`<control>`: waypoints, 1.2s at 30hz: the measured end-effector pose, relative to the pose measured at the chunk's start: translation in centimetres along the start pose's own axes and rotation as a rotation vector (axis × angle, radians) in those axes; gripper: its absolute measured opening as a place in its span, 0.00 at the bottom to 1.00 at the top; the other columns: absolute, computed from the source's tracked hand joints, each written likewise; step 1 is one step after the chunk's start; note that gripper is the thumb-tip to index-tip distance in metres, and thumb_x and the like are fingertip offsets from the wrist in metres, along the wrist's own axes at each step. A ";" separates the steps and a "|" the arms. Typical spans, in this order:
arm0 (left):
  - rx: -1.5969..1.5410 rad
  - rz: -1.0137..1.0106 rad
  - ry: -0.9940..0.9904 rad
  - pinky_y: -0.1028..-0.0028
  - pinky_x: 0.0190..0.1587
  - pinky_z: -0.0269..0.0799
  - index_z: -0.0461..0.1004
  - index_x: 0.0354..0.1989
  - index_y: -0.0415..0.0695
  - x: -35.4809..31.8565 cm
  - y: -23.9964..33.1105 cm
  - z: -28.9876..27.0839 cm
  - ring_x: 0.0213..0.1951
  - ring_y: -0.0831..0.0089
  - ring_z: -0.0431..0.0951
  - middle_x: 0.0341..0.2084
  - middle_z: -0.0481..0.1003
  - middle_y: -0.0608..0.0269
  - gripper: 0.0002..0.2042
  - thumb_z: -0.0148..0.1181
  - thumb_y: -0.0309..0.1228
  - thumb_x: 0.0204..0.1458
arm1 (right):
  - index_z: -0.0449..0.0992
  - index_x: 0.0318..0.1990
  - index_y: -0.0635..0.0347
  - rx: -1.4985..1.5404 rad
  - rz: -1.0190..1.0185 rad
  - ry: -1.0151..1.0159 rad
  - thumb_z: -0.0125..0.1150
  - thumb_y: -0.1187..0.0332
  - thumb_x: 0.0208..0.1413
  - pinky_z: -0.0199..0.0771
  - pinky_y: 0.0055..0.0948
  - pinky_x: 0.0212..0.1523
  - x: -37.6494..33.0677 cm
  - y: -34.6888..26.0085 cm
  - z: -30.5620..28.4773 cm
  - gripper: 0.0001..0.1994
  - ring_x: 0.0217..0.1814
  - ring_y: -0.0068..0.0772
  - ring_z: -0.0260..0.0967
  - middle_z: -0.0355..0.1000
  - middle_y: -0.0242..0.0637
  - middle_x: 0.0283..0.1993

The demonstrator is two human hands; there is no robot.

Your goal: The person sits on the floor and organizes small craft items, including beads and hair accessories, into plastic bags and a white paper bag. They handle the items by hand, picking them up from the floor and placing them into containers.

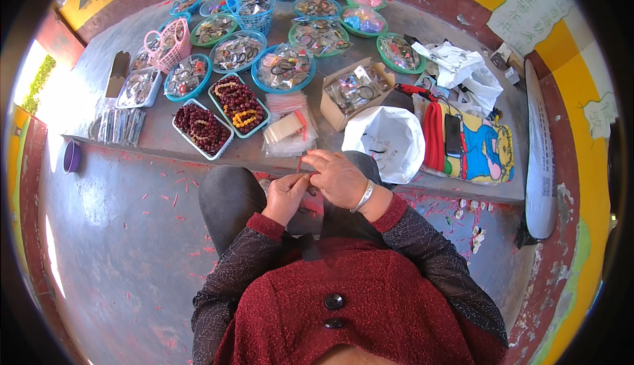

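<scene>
My left hand [284, 198] and my right hand [338, 180] meet above my lap, their thumbs and fingertips pinched together. Beneath them hangs a small clear plastic bag [309, 212] with something dark and reddish inside, its top edge between my fingers. A thin red strip [299, 163] sticks up just beyond the fingertips. My right wrist wears a silver bangle [362, 197]. Just past my hands, on the raised ledge, lies a stack of flat clear bags [290, 146] with red edges.
Two trays of dark red bead bracelets [202, 129] sit left of the stack. A cardboard box [333, 109] of bagged items and a white plastic bag [413, 142] stand to the right, beside a phone [453, 135] on colourful cloth. Several baskets fill the back; red scraps [175, 200] litter the floor.
</scene>
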State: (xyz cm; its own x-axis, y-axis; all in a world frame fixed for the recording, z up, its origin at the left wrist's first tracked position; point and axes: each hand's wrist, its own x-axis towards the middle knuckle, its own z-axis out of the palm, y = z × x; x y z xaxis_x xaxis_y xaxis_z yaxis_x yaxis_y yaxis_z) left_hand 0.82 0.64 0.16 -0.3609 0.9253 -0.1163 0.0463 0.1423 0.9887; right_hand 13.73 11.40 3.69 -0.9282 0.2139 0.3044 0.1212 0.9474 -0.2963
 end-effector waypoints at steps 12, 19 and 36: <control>-0.065 -0.034 -0.005 0.81 0.32 0.70 0.75 0.37 0.34 0.1 -0.1 0.1 0.28 0.82 0.73 0.25 0.76 0.64 0.10 0.50 0.28 0.54 | 0.75 0.30 0.59 0.383 0.221 0.093 0.61 0.68 0.38 0.62 0.37 0.51 -0.7 1.4 0.7 0.09 0.51 0.45 0.62 0.67 0.43 0.47; -0.176 -0.108 -0.021 0.81 0.31 0.71 0.74 0.39 0.36 0.1 -0.3 0.1 0.28 0.81 0.74 0.25 0.76 0.64 0.11 0.48 0.29 0.55 | 0.75 0.25 0.60 0.444 0.305 0.096 0.63 0.65 0.35 0.62 0.34 0.50 -0.7 1.1 1.2 0.10 0.50 0.44 0.62 0.69 0.41 0.44; 0.302 0.257 0.162 0.75 0.28 0.70 0.73 0.37 0.39 -0.1 -0.1 0.4 0.24 0.69 0.76 0.23 0.74 0.54 0.07 0.51 0.26 0.52 | 0.76 0.23 0.58 0.640 0.441 0.021 0.64 0.64 0.36 0.64 0.32 0.46 -0.6 0.9 1.7 0.09 0.45 0.40 0.66 0.70 0.40 0.41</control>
State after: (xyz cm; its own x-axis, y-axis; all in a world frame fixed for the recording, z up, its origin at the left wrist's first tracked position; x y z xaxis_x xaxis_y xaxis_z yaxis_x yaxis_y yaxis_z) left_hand 1.23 0.63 0.01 -0.4426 0.8804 0.1700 0.4156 0.0335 0.9089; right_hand 13.79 11.69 1.69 -0.8338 0.5496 0.0524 0.2449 0.4533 -0.8571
